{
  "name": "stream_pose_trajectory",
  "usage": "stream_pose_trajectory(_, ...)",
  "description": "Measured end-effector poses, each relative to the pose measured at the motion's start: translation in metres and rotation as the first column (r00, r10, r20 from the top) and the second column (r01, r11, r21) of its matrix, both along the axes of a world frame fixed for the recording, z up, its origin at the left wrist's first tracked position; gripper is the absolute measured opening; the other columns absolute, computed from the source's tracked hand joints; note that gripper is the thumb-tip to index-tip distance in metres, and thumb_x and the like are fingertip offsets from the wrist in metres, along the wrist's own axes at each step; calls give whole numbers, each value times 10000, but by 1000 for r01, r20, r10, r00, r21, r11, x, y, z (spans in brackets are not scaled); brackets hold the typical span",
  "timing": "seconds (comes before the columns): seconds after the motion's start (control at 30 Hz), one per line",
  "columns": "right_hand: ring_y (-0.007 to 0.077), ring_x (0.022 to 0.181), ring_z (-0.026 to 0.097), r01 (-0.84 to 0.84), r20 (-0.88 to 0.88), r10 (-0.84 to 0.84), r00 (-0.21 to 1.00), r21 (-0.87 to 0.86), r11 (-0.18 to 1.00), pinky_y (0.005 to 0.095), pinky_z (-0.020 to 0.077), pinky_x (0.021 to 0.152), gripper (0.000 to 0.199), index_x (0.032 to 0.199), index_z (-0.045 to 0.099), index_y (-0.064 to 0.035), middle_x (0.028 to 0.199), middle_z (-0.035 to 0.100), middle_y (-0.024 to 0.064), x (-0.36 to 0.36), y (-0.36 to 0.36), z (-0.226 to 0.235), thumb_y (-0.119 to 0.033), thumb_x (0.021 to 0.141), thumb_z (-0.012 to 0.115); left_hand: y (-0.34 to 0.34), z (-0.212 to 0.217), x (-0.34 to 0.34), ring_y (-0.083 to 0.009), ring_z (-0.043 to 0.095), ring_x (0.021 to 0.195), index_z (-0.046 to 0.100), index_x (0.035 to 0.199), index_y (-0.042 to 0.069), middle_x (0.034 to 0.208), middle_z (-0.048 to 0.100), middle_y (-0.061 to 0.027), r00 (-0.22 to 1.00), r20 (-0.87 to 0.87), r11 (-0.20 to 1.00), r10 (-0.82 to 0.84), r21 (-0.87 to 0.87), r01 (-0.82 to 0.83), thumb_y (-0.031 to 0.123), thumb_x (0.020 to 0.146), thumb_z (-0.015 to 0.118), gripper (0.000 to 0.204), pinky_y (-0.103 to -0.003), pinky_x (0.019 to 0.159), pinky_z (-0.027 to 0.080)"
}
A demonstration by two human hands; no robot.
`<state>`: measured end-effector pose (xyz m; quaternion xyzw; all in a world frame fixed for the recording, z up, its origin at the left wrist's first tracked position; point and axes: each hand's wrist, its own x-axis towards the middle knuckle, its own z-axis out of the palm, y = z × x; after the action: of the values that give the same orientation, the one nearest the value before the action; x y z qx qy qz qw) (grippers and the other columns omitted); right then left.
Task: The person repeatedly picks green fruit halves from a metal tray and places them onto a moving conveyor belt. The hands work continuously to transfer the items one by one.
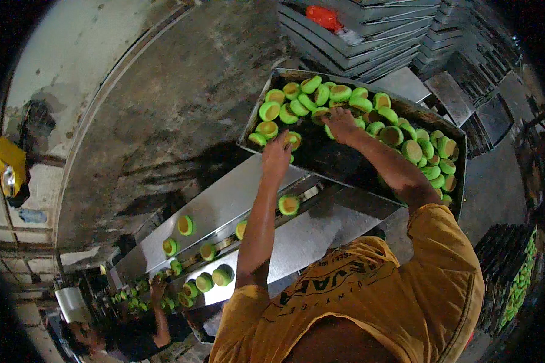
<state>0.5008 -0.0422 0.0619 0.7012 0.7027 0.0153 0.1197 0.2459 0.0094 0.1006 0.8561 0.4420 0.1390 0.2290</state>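
A tray [321,158] holds ball halves [399,130] crowded along its far and right edges. Both hands reach into it: the left hand [277,154] at its near-left edge, the right hand [341,124] further in. Below the tray, a metal chute [236,202] carries more halves [207,266] down-left toward another person's hand [158,284]. Stacked trays [369,33] stand behind.

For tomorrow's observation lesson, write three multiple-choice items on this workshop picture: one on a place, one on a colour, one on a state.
1. Where is the right hand?
A. Among the green cakes in the tilted tray
B. On the trough
C. On the stacked trays

2. What colour is the person's shirt?
A. Blue
B. Yellow-orange
C. White

3. How does the metal trough below the tray stand?
A. Covered by a lid
B. Scattered with green cakes
C. Filled with water

Answers: 1 A, its fingers lie among the cakes in the tray. 2 B, the shirt is plainly yellow-orange. 3 B, single cakes lie along the sloping metal.
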Motion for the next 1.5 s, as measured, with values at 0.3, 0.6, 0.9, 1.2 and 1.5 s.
stream_pose_trajectory(0.3, 412, 1218, 527, 57, -195, -59, 979, -16, 998, 752, 258, 1037, 525, 1151, 679, -167, 1399, 416, 176, 27, -61, 17, -387, 692, 807, 38, -19, 44, -364, 630, 1038, 610, 1172, 54, 1179, 532, -185, 954, -291, 995, -73, 50, 91, 281, 767, 801, 502, -468, 866, 532)
stream_pose_trajectory(0.6, 380, 1156, 500, 36, -660, 116, 742, 212, 977, 446, 469, 964, 507, 1169, 629, -91, 1181, 475, 202, -36, -95, 7, -294, 743, 813, -97, -39, -86, -387, 569, 1081, 581, 1212, -43, 1173, 586, -242, 738, 456, 867, 498, -294, -403, 213, 803, 774, 519, -423, 938, 468)
stream_pose_trajectory(0.9, 177, 1051, 608, -25, -842, -370, -392, -393, 919, 327, 491, 915, 538, 1298, 528, 12, 1142, 642, 70, -122, -130, 40, -148, 838, 757, -147, -69, -91, -364, 579, 1087, 586, 1243, 76, 1339, 515, -195, 851, 10, 841, 525, 142, -521, 259, 835, 708, 463, -455, 911, 469)
stream_pose_trajectory(1.2, 250, 1088, 622, 120, -947, -285, -146, -303, 945, 379, 503, 902, 477, 1279, 565, -47, 1173, 653, 97, -196, -133, 4, -109, 838, 736, -229, -106, -181, -255, 534, 1188, 561, 1333, 81, 1384, 487, -143, 424, 637, 745, 644, -649, -156, 349, 949, 602, 470, -453, 917, 472)
stream_pose_trajectory(1.5, 393, 976, 641, -182, -618, 218, 755, 122, 976, 474, 534, 809, 438, 1315, 566, -118, 1106, 668, 180, -186, -159, 3, -331, 933, 598, -164, -137, -241, -421, 472, 1267, 513, 1323, 16, 1349, 527, -233, 875, 74, 858, 479, 173, -484, 327, 770, 779, 688, -512, 1049, 394)
